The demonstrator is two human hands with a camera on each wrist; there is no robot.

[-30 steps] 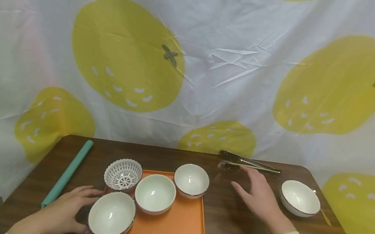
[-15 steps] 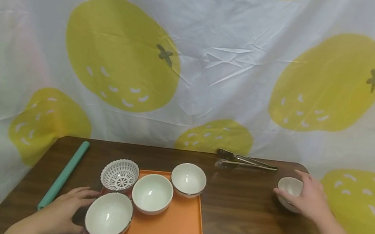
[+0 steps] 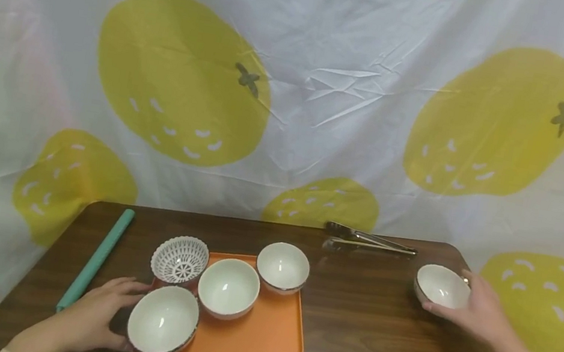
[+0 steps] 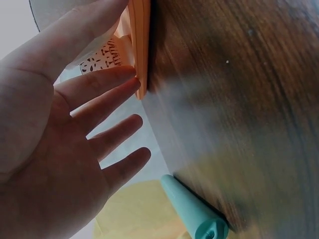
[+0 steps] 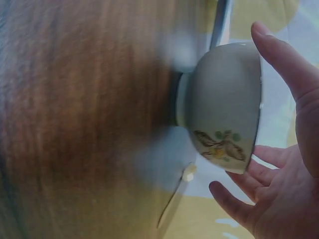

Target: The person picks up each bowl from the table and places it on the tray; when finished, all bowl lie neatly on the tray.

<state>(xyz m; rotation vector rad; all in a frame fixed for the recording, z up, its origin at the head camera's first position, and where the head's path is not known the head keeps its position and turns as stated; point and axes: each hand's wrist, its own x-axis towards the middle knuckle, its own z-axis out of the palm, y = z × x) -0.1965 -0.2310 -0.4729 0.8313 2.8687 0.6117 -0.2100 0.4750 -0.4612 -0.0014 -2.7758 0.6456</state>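
Observation:
At the right of the table in the head view, a white bowl [image 3: 443,287] stands upright. My right hand [image 3: 485,316] spans its right side, thumb toward the near rim and fingers round the far side. The right wrist view shows the same bowl [image 5: 227,107] with a leaf pattern outside, between my spread thumb and fingers. My left hand [image 3: 94,315] lies with extended fingers at the left edge of an orange tray [image 3: 262,343], beside the nearest white bowl [image 3: 163,321]. In the left wrist view two fingertips meet the tray's edge [image 4: 142,55].
Also on the tray are a patterned bowl [image 3: 180,260], a middle bowl [image 3: 229,288] and a back-right bowl [image 3: 283,267]. Metal tongs [image 3: 371,240] lie at the back. A green roll [image 3: 96,261] is at left. A thin stick with a pale tip [image 5: 188,173] lies behind the right bowl.
My right hand has gone from near the tongs to the right-hand bowl, and then to its right side, uncovering more of it. My left hand has stayed at the tray.

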